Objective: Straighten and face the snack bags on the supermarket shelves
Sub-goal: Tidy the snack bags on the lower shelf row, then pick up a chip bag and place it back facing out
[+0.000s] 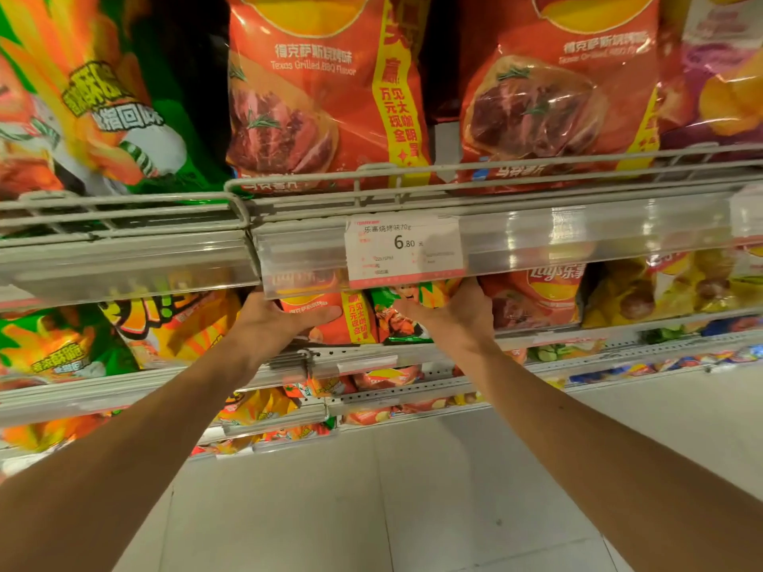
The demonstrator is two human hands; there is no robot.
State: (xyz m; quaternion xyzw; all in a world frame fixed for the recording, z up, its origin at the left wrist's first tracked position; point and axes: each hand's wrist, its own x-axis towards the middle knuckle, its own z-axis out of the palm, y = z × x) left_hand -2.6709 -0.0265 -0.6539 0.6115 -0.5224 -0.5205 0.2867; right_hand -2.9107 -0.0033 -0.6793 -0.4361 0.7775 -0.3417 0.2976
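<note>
On the left, green and orange snack bags [95, 117] lean on the upper shelf. Below the wire rail [371, 187], the left hand [272, 328] grips a red barbecue crisp bag [326, 319] on the second shelf, thumb across its front. Just beside it, the right hand [450, 315] holds a green bag [396, 319]; its fingers go behind the price strip [536, 237], so I cannot quite see their curl. Further right stand more red bags [532, 299].

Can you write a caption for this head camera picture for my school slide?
Left hand holds a red barbecue chip bag and right hand a green snack bag under the price tag.
</note>
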